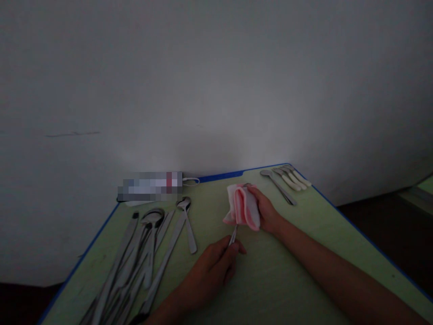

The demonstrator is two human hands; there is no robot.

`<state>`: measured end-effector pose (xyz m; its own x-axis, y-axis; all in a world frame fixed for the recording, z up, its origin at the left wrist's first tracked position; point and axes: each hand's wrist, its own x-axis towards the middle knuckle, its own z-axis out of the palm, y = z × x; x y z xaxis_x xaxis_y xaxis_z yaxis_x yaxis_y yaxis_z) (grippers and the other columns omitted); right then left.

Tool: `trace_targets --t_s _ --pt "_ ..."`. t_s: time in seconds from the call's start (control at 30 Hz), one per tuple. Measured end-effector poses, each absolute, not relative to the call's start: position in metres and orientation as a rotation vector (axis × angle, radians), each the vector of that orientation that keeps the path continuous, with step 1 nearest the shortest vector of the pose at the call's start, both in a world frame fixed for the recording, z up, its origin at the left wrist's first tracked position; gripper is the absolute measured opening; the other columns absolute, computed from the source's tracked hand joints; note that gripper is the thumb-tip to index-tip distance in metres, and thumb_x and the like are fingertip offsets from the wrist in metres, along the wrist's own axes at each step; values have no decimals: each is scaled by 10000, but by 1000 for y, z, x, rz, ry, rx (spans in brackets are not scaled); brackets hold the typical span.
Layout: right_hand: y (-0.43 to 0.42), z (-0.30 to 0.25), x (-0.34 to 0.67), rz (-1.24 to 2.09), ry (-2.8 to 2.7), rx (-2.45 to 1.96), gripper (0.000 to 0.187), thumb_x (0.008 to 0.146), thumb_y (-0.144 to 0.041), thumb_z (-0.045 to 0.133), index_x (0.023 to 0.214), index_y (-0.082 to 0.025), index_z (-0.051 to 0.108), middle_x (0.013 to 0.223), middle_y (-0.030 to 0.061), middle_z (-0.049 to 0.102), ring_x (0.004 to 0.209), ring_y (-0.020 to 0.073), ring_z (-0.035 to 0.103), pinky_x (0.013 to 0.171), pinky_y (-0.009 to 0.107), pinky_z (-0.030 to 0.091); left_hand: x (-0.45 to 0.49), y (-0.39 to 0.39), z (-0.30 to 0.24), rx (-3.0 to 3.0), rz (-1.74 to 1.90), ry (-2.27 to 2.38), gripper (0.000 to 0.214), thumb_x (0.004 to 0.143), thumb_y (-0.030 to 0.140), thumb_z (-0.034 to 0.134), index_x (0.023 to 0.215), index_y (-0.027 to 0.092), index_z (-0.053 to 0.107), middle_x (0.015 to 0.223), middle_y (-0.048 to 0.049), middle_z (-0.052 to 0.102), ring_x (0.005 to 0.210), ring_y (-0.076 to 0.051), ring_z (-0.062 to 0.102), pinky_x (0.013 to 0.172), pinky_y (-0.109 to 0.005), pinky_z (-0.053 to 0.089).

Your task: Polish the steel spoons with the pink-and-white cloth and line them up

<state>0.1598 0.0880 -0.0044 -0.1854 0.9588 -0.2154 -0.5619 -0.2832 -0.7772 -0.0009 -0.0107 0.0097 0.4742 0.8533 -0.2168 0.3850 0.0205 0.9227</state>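
Metal utensil: its shaft [233,234] runs from your left hand [219,262] into the cloth; take the cloth as the clock's centre, and your left hand sits at seven. Its kind is hidden.
Left grip: pinching the shaft between thumb and fingers; hold it steady, so the utensil doesn't twist as the right side works.
Right grip: at three o'clock, your right hand [268,213] pinches the pink-and-white cloth [241,208], folded loosely about the utensil. Press from both faces and stroke along the metal, rather than only across it.
Folds: they hang slack at five to seven o'clock; gather them, as a loose flap probably rubs little.
Elbow room: the cutlery pile [152,253] spreads at eight, a loose spoon [190,228] near nine; lift your left forearm clear of the pile.
Two o'clock: white-handled utensils [293,179] lie on the table [277,280] beside another spoon [279,188]; swing the cloth short of them.
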Motion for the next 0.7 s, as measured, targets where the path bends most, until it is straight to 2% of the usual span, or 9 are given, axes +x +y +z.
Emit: trace_targets --t_s 0.43,0.7 --pt "91 -15 160 1623 -705 -921 203 659 -354 633 753 -176 603 596 -28 602 526 126 527 540 258 427 -1 -11 15 1608 495 1094 349 918 433 307 917 170 536 587 56 413 553 -107 425 555 -210 356" --pt "89 -12 160 1684 -718 -913 216 680 -367 592 770 -171 591 620 -11 609 561 138 542 569 260 428 -1 -11 12 1609 505 1086 351 924 427 300 922 178 548 574 62 399 522 -102 414 519 -204 344"
